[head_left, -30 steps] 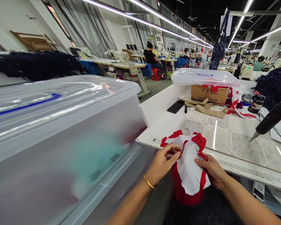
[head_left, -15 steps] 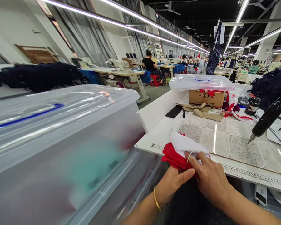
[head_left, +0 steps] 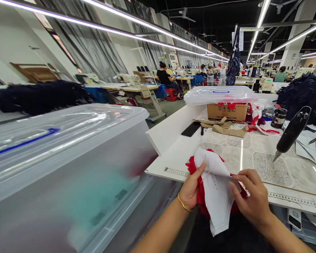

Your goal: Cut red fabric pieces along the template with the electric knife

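A bundle of cut fabric pieces [head_left: 216, 196], white on top with red layers beneath, is held up in front of the table's near edge. The white top piece bears a line of small dark marks and narrows towards its lower end. My left hand [head_left: 193, 188], wearing a yellow bangle, grips the bundle's left side with the thumb on the white face. A thin pale string crosses the fabric near that thumb. At the right edge, my right hand [head_left: 252, 195] pinches the fabric between thumb and fingers; its fingertips are slightly blurred.
A large lidded plastic bin [head_left: 100, 161] stands close on the left. On the table lie a measuring tape [head_left: 292, 198], a phone [head_left: 191, 129], torn cardboard [head_left: 228, 129] and a carton [head_left: 228, 111]. A black pointed tool [head_left: 292, 133] hangs over the right side.
The bundle has been unfolded and turned, so the white piece now hangs down towards me. My hands have moved apart, the right one to the fabric's right edge. The view has shifted slightly.
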Tool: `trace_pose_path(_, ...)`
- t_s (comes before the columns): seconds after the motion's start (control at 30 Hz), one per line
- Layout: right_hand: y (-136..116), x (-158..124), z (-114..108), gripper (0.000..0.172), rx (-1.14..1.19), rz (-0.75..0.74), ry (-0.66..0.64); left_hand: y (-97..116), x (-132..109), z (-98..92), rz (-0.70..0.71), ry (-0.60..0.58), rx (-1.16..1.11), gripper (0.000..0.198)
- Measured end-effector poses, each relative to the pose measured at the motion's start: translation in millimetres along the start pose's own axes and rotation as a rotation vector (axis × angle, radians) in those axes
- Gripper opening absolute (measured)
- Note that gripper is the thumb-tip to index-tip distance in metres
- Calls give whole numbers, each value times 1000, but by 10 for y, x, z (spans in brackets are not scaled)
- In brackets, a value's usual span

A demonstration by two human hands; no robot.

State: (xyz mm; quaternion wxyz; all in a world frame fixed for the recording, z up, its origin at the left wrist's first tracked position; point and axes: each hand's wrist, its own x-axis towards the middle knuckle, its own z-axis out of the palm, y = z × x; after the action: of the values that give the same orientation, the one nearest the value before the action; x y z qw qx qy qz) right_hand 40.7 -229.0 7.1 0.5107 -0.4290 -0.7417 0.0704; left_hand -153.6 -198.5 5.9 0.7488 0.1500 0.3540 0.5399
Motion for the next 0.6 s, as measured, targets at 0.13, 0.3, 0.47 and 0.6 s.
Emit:
trace_pose_path(0.13,239,209,-42,42,258,423,-122,-29,12,-26,-27,-53,61,71)
trace_pose_path(0.3,209,325,1,61,798,882,-497,-92,-44,66,-110,-179,184,74)
trace_pose_path(0.47,100,367,73,61,1089,1023,-268,-135,-37,30,-193,-247,229,71)
trace_pose_path(0.6,118,397,73,42,829,805,-73,-136,-42,-69,-223,-306,300,77)
